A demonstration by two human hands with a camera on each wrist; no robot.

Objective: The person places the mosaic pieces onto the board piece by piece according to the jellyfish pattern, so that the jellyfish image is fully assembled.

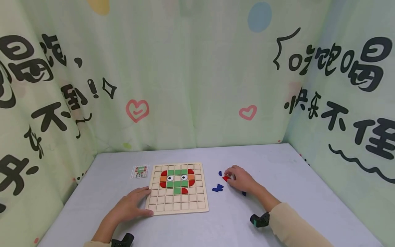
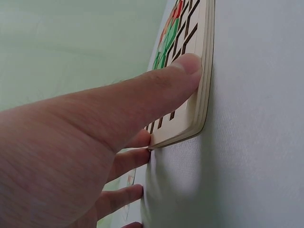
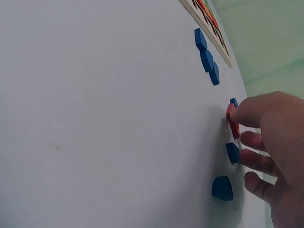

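A square wooden grid board (image 1: 192,206) lies on the table, with green, red and orange pieces and two eye pieces forming a face in its cells. My left hand (image 1: 132,204) is at the board's near left corner; in the left wrist view its thumb (image 2: 183,71) rests on the board's border, and the other fingers stretch along the side. To the right of the board, my right hand (image 1: 242,179) pinches a red curved piece (image 3: 232,124) close over the table, the thumb against it. Blue pieces (image 3: 232,153) lie beside and below those fingers.
A small picture card (image 1: 141,170) with a coloured figure on a grid lies left of the board's top. Several blue pieces (image 1: 219,187) are between the board and my right hand. A patterned curtain (image 1: 191,85) stands behind the white table (image 1: 247,154).
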